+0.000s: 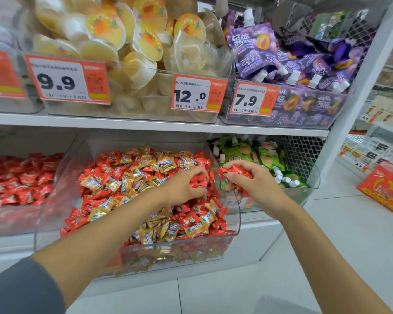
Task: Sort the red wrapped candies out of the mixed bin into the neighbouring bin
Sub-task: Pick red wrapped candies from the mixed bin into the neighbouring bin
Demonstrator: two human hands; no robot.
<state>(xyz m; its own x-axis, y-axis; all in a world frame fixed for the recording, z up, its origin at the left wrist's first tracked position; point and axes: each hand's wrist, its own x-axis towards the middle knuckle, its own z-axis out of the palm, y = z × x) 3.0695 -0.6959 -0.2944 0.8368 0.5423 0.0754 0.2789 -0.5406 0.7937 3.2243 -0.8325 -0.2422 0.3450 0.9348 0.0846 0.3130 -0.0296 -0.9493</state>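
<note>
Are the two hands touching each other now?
Apart. The head view shows a clear gap between the left hand, gripping red candies in the mixed bin, and the right hand, holding its own candy bunch.

White shelf unit (145,124), two tiers, white upright (361,87) at rt. Top tier: jelly cups (145,41), purple pouches (304,60), orange price tags (67,80). Pale tiled floor (236,295). Red box (382,189) on floor rt; more shelving (383,143) behind, blurred.
</note>
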